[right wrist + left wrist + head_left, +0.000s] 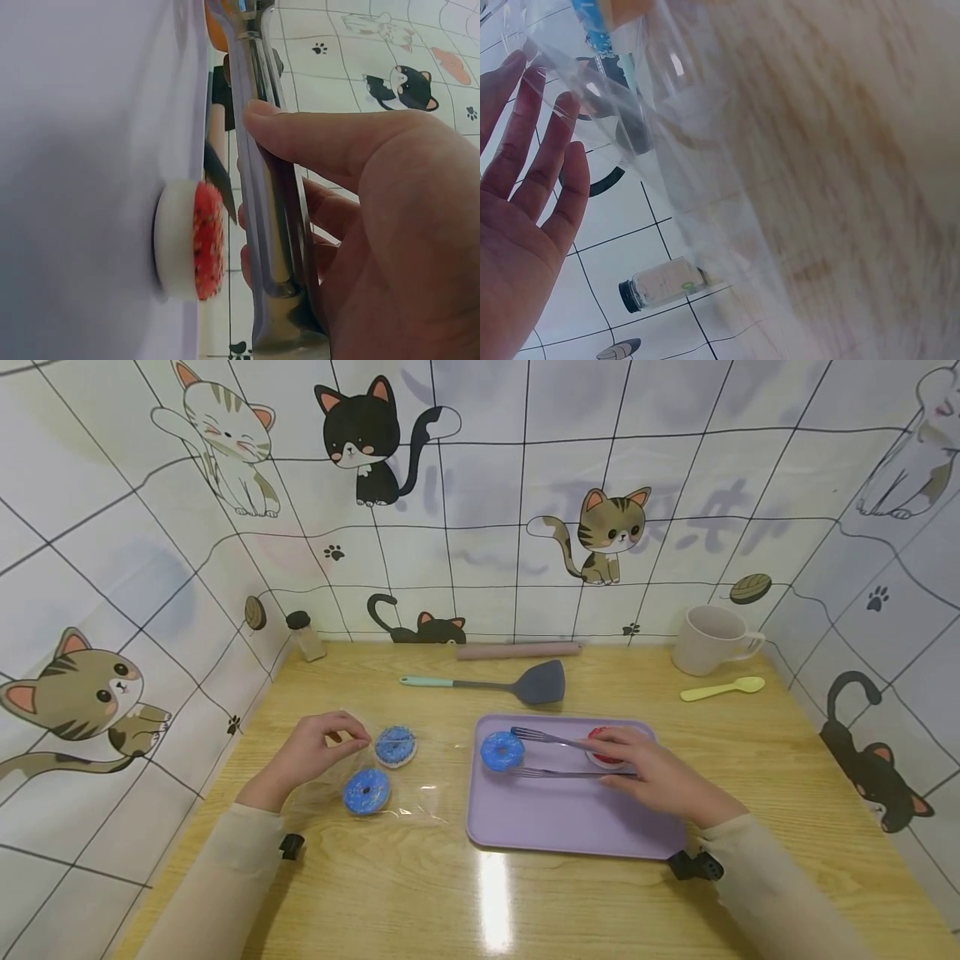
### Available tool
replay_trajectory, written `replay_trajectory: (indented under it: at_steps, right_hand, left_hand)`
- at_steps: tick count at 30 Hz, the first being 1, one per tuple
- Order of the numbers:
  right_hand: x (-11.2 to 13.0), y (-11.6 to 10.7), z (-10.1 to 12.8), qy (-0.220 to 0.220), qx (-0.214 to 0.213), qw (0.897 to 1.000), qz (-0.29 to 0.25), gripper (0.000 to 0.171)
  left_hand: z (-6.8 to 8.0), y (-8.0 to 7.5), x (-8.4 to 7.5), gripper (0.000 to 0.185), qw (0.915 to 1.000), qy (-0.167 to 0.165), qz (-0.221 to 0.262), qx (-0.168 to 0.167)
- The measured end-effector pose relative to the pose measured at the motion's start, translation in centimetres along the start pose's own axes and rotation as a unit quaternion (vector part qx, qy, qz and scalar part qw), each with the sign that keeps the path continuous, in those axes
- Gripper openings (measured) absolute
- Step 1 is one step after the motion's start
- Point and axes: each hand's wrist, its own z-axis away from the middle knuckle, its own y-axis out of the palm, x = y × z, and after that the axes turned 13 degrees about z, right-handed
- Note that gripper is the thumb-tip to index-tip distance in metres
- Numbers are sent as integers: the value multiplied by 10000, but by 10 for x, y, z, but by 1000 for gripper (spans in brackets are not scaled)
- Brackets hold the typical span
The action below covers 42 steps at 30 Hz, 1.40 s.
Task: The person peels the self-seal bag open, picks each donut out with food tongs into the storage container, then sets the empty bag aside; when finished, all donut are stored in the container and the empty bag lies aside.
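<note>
While right hand (651,777) grips metal tongs (570,757), thumb curled over handles, tong tips sit open either side of blue donut (502,750) on purple tray (562,827). Red-sprinkled donut (603,745) on tray, just behind right hand. Left hand (315,752) pinches edge of clear plastic bag (390,793) flat on wooden table (480,893); two blue donuts (367,791) inside bag. Farther back: grey spatula (517,685), yellow spoon (722,688), white mug (711,640), rolling pin (519,650), small jar (306,635) at wall.

Bare table (420,893) before tray (570,827)
</note>
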Motion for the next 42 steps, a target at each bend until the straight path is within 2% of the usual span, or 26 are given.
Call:
replay_trajectory:
  at_steps: [14, 24, 35, 42]
  right_hand:
    - [-9, -4, 13, 338, 51, 9988, 362, 57]
    - [-13, -3, 13, 278, -100, 9968, 743, 59]
    - [-12, -4, 11, 463, 118, 9959, 772, 61]
    - [-6, -7, 10, 613, 231, 9970, 409, 65]
  left_hand:
    - [0, 1, -1, 4, 10000, 19, 34, -33]
    - [1, 1, 0, 5, 10000, -27, 22, 4]
    - [1, 1, 1, 5, 10000, -33, 4, -3]
    - [1, 0, 0, 5, 9999, -108, -26, -16]
